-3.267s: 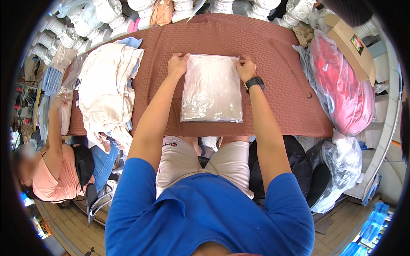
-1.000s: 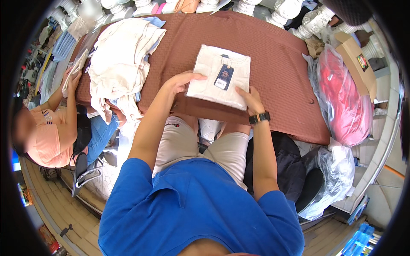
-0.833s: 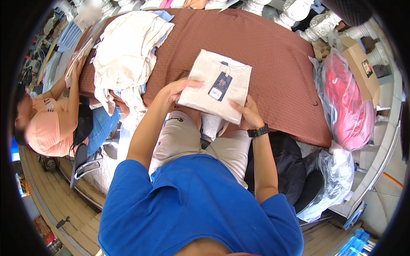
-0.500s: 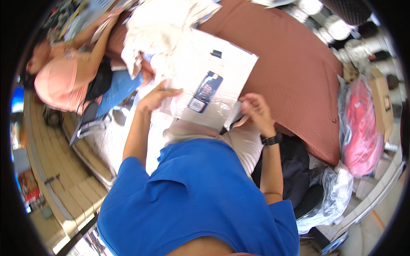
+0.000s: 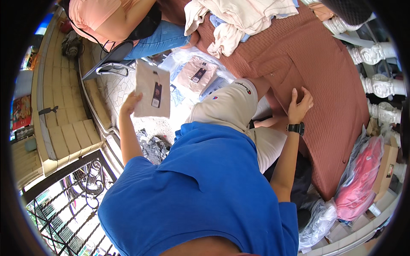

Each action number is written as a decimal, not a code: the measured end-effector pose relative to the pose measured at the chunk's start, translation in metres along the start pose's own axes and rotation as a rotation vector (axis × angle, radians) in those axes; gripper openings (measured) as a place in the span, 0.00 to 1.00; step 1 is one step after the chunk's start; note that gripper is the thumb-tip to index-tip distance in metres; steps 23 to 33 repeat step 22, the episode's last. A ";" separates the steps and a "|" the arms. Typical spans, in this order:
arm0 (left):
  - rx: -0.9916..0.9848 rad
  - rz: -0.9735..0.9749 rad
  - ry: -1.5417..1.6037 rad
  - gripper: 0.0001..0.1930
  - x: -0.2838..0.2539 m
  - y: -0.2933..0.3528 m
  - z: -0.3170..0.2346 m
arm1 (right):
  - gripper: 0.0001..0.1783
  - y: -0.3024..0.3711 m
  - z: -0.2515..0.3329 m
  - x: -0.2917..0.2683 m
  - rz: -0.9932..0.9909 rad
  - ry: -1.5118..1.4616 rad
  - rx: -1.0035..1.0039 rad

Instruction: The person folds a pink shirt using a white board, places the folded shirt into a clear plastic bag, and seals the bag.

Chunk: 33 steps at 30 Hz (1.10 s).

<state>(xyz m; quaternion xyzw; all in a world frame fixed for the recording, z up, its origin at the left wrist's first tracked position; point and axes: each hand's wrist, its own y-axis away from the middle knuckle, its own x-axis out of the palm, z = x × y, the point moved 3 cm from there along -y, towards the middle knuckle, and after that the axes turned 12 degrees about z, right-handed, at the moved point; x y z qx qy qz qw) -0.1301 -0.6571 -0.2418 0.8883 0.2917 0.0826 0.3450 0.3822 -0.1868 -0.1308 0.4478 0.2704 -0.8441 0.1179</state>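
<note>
Over the floor on my left, my left hand [image 5: 131,103] grips the edge of a folded beige garment in a clear bag [image 5: 147,87]. A dark label lies on its front. Beyond it, more bagged folded garments [image 5: 198,74], beige and light blue, are stacked on clear plastic on the floor. My right hand [image 5: 300,106] is raised by the brown cloth covering [image 5: 316,85], holding nothing, with fingers apart. Loose beige garments [image 5: 239,25], with some light blue among them, lie heaped on the far part of that cloth.
A person in a peach top [image 5: 102,19] and jeans sits at the far left beside a chair [image 5: 113,64]. Red goods in clear plastic [image 5: 361,173] and a cardboard box [image 5: 386,170] stand at the right. A black plastic bag [image 5: 151,147] lies near my left forearm. White balusters [image 5: 371,54] line the right.
The bagged garment has moved left off my lap in my left hand. My right hand has come away from it and moved right. My view has turned toward the floor.
</note>
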 end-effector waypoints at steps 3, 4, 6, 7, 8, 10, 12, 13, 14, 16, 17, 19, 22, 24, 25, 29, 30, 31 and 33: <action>-0.009 0.029 0.079 0.24 0.001 -0.046 0.062 | 0.19 0.001 0.007 0.006 -0.041 0.118 -0.001; 0.001 0.074 0.133 0.24 0.006 -0.059 0.071 | 0.19 0.000 0.007 0.007 -0.034 0.137 0.009; -0.050 0.134 0.154 0.25 0.036 -0.080 0.063 | 0.17 -0.001 0.006 0.007 -0.024 0.195 0.034; -0.037 0.184 0.175 0.25 0.041 -0.092 0.065 | 0.17 -0.003 0.008 0.007 -0.030 0.196 0.028; -0.026 0.248 0.195 0.26 0.058 -0.100 0.055 | 0.16 -0.002 0.007 0.008 -0.038 0.211 0.029; -0.053 0.281 0.130 0.27 0.085 -0.113 0.030 | 0.16 -0.003 0.008 0.010 -0.048 0.234 0.028; -0.069 0.320 0.056 0.27 0.101 -0.136 0.010 | 0.16 -0.003 0.010 0.011 -0.046 0.249 0.029; -0.069 0.358 0.072 0.28 0.102 -0.147 0.006 | 0.16 -0.004 0.013 0.013 -0.045 0.249 0.016; -0.089 0.387 0.065 0.28 0.111 -0.159 -0.003 | 0.15 -0.004 0.012 0.012 -0.049 0.259 0.019; -0.126 0.436 0.051 0.29 0.121 -0.181 -0.020 | 0.15 -0.004 0.013 0.011 -0.048 0.275 0.027; -0.126 0.448 0.027 0.29 0.119 -0.198 -0.017 | 0.15 -0.005 0.014 0.011 -0.044 0.281 0.032; -0.095 0.415 -0.041 0.30 0.121 -0.223 -0.018 | 0.15 -0.005 0.016 0.011 -0.038 0.290 0.049; -0.073 0.192 -0.398 0.36 0.097 -0.270 0.009 | 0.16 -0.009 0.020 0.013 -0.021 0.269 0.062; -0.073 0.192 -0.398 0.36 0.097 -0.270 0.009 | 0.16 -0.009 0.020 0.013 -0.021 0.269 0.062; -0.073 0.192 -0.398 0.36 0.097 -0.270 0.009 | 0.16 -0.009 0.020 0.013 -0.021 0.269 0.062; -0.073 0.192 -0.398 0.36 0.097 -0.270 0.009 | 0.16 -0.009 0.020 0.013 -0.021 0.269 0.062; -0.073 0.192 -0.398 0.36 0.097 -0.270 0.009 | 0.16 -0.009 0.020 0.013 -0.021 0.269 0.062; -0.073 0.192 -0.398 0.36 0.097 -0.270 0.009 | 0.16 -0.009 0.020 0.013 -0.021 0.269 0.062; -0.073 0.192 -0.398 0.36 0.097 -0.270 0.009 | 0.16 -0.009 0.020 0.013 -0.021 0.269 0.062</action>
